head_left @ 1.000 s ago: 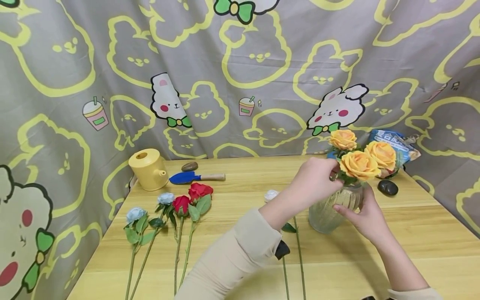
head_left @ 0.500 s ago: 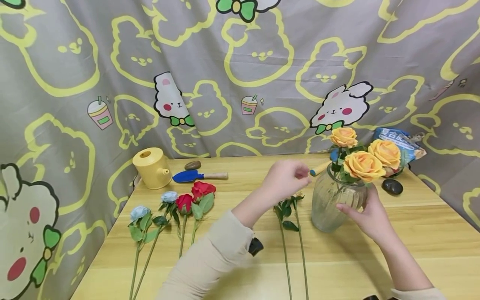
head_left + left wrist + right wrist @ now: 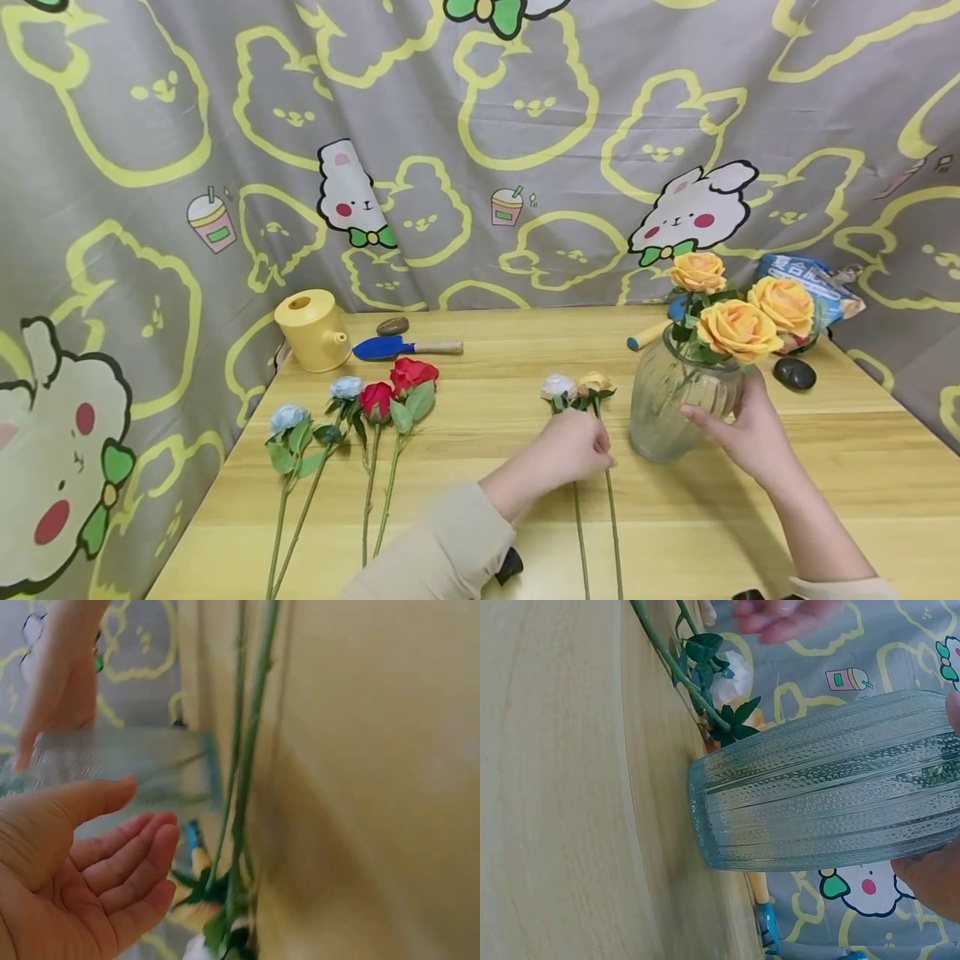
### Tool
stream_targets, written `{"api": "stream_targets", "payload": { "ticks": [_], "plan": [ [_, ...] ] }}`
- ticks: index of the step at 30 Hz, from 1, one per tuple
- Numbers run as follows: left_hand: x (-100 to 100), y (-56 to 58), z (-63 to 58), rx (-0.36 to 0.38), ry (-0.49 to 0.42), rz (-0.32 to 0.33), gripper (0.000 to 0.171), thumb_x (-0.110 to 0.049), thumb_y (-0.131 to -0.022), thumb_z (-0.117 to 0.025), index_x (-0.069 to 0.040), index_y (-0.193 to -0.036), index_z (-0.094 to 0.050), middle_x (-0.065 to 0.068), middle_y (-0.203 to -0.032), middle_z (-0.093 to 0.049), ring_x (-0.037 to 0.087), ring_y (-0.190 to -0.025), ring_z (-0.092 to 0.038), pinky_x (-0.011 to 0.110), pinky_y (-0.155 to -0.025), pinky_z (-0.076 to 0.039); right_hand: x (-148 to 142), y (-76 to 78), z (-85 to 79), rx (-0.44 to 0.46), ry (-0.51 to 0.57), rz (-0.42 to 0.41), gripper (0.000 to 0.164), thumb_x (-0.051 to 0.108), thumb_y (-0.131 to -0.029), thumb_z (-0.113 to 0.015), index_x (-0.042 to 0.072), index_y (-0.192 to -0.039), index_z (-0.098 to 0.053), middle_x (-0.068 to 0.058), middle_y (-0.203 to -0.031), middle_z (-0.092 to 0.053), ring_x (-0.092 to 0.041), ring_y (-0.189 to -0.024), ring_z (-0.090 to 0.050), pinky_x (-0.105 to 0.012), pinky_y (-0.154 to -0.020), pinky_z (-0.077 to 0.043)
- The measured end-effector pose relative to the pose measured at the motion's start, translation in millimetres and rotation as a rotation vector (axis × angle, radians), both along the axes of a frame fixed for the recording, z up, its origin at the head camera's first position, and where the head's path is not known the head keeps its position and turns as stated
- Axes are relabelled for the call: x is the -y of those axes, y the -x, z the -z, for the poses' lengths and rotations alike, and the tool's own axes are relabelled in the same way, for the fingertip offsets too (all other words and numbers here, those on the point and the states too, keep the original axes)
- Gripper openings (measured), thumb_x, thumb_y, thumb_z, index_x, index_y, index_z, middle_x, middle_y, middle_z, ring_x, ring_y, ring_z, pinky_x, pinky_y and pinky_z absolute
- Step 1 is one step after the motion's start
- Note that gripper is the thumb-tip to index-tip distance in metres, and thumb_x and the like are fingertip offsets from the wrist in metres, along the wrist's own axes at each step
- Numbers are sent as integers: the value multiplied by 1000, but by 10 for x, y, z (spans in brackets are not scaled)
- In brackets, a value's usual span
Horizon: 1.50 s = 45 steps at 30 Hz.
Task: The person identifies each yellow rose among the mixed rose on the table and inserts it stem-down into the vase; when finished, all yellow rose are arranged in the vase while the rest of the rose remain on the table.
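Observation:
My right hand (image 3: 757,429) grips a ribbed clear glass vase (image 3: 660,417) near its top, thumb across the front. Several yellow-orange roses (image 3: 738,332) stand in the vase. My left hand (image 3: 566,454) hovers over two stems lying left of the vase; one ends in a white flower (image 3: 558,387), the other in a pale yellow flower (image 3: 595,382). In the left wrist view the left hand (image 3: 97,877) has loosely bent fingers and holds nothing, with the green stems (image 3: 251,742) beside its fingertips. The right wrist view shows the vase's textured wall (image 3: 825,795) and its base close to the tabletop.
Two light blue flowers (image 3: 288,418) and two red roses (image 3: 412,375) lie at left. Behind them are a yellow watering can (image 3: 311,333), a blue trowel (image 3: 382,347) and a brown stone (image 3: 393,326). Right of the vase are a black stone (image 3: 795,374) and a blue bag (image 3: 806,283).
My left hand has left the roses at the vase's mouth and moved left and down over the two lying stems. My right hand keeps its grip on the vase.

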<state>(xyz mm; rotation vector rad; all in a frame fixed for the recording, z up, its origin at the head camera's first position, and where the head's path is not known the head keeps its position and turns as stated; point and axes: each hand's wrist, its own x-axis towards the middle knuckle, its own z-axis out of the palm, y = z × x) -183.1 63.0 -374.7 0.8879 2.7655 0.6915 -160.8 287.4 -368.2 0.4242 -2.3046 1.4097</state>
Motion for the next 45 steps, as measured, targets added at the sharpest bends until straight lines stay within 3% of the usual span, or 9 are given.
{"api": "stream_targets", "payload": {
  "ticks": [4, 8, 12, 17, 22, 25, 32, 39, 45],
  "plan": [
    [-99, -97, 86, -87, 157, 10, 22, -29, -76, -72, -17, -59, -63, -13, -56, -53, 1, -54, -45, 13, -52, -36, 3, 8, -4, -10, 0, -11, 95, -12, -73, -66, 18, -143, -8, -12, -138, -25, -6, -124, -28, -8, -95, -26],
    [-172, -142, 146, -117, 272, 7, 35, -33, -75, -71, -16, -51, -53, -10, -47, -45, 4, -48, -41, 16, -44, -34, 12, 13, 0, -19, 3, -21, 96, -14, -73, -66, 18, -143, -9, -11, -138, -26, -7, -124, -29, -9, -95, -26],
    [-230, -134, 222, -117, 348, -27, 35, -39, -74, -71, -16, -55, -51, -7, -53, -45, 6, -51, -40, 19, -41, -34, 20, 15, 1, -17, 5, -23, 95, -13, -73, -66, 18, -143, -8, -11, -138, -25, -7, -124, -29, -9, -96, -25],
    [-309, -106, 316, -31, 410, -47, 37, -46, -74, -70, -17, -54, -55, -8, -50, -49, 5, -50, -44, 17, -50, -39, 14, 12, -2, -3, 4, -8, 95, -12, -74, -66, 18, -143, -8, -12, -138, -23, -8, -125, -27, -9, -96, -25],
    [-365, -82, 331, 106, 378, -80, 38, -42, -77, -69, -16, -51, -57, -7, -38, -51, 3, -37, -50, 11, -65, -40, 7, 6, 1, 18, 9, -7, 94, -10, -76, -65, 18, -143, -6, -13, -141, -19, -9, -128, -22, -9, -98, -21],
    [-374, -69, 315, 158, 358, -119, 37, -40, -76, -70, -15, -52, -57, -7, -38, -51, 4, -33, -50, 9, -65, -40, 8, 7, 6, 31, 11, -8, 94, -9, -76, -65, 19, -143, -5, -13, -141, -18, -9, -129, -21, -9, -98, -21],
    [-386, -23, 306, 165, 356, -186, 39, -39, -79, -67, -15, -50, -58, -6, -38, -52, 5, -32, -50, 10, -55, -41, 14, 14, 2, 1, -2, -1, 95, -12, -75, -65, 19, -143, -7, -12, -140, -22, -8, -127, -25, -8, -97, -23],
    [-400, 6, 305, 276, 295, -219, 35, -27, -81, -66, -12, -51, -59, -5, -40, -54, 7, -35, -53, 16, -40, -40, 15, 11, -18, -25, -5, -4, 98, -15, -72, -66, 20, -143, -8, -8, -140, -25, -7, -126, -27, -8, -96, -25],
    [-372, -2, 305, 303, 265, -231, 33, -27, -81, -66, -12, -53, -58, -6, -41, -54, 6, -36, -53, 17, -35, -39, 15, 8, -19, -21, -24, 10, 97, -13, -73, -67, 20, -143, -9, -9, -139, -27, -5, -124, -29, -7, -95, -25]
  ]
}}
